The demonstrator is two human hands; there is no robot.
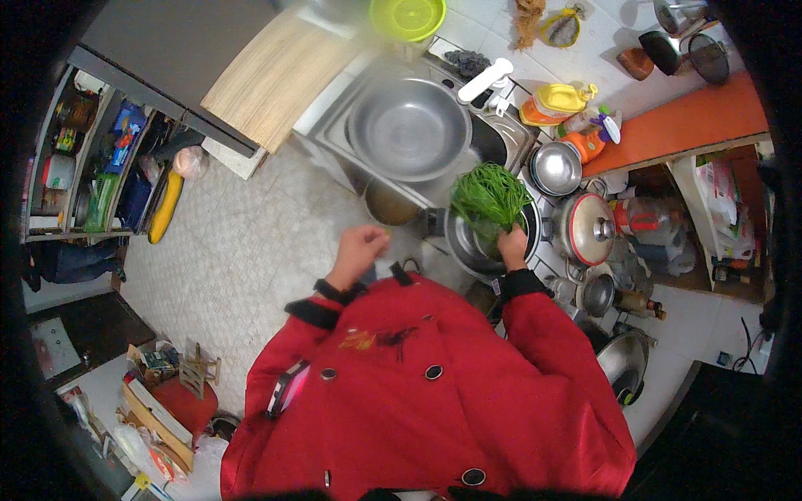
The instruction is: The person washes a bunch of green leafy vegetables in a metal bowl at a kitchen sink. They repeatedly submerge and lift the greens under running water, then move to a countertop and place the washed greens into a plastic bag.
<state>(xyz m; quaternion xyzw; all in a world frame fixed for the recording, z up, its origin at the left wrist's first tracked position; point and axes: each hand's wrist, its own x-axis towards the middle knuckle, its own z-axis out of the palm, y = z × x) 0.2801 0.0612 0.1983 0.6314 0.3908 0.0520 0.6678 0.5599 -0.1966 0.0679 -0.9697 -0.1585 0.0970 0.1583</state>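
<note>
My right hand (514, 246) grips the stem end of a bunch of long, thin green leafy vegetables (492, 195). The bunch spreads out over a metal basin (459, 241) at the counter's edge. My left hand (363, 249) hangs in the air in front of the red coat, to the left of the basin, with its fingers curled together. A tiny greenish speck shows at its fingertips, too blurred to name. Beyond the greens, a large grey metal bowl (410, 128) rests over the stainless steel sink (332, 128).
A white faucet (485, 81) reaches over the sink. Metal bowls (556, 168), a lidded pot (584, 228) and spray bottles (589, 145) crowd the counter at right. Below the sink edge stands a brownish round container (391, 203). A wooden board (282, 69) juts out at upper left.
</note>
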